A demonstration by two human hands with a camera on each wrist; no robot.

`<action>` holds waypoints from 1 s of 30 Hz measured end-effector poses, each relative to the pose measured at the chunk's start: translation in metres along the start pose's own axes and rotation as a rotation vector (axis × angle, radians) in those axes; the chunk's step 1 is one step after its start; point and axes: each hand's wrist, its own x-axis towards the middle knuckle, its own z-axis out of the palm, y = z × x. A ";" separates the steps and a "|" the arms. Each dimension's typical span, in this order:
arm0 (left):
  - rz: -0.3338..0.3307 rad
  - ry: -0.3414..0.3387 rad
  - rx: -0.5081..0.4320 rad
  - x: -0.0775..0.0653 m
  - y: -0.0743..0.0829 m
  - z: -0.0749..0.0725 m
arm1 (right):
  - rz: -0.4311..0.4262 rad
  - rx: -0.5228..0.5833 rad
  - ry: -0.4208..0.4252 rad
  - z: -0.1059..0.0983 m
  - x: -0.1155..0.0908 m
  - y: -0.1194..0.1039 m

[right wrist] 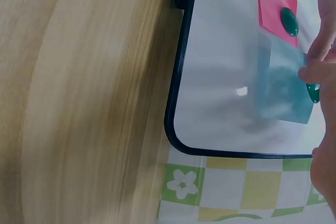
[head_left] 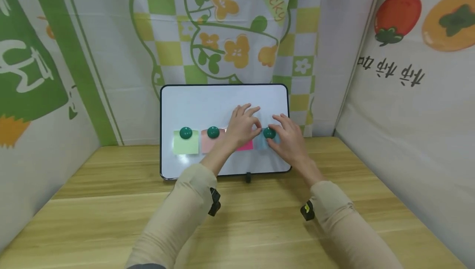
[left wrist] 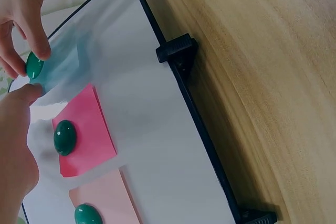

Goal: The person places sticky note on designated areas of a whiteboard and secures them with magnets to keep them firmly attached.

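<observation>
A whiteboard [head_left: 230, 100] with a black frame stands tilted on the table. My right hand [head_left: 289, 139] holds a round green magnet [head_left: 269, 133] between thumb and fingers, at the upper part of a blue sticky note [right wrist: 286, 95]. With thumb and index finger, my left hand [head_left: 241, 127] pinches the blue note near its upper left corner, its other fingers spread. Left of it, a bright pink note [left wrist: 92, 129] sits under another green magnet [left wrist: 65, 137], partly hidden by my left hand in the head view.
Farther left on the board are a light pink note [head_left: 208, 144] and a light green note [head_left: 185, 146], each under a green magnet. Black feet [left wrist: 178, 51] support the board's lower edge. The wooden table [head_left: 256, 219] extends in front; printed curtains [head_left: 237, 26] hang behind.
</observation>
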 end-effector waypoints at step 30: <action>-0.064 0.054 0.084 0.006 0.000 0.017 | 0.122 -0.037 -0.098 0.015 0.016 0.004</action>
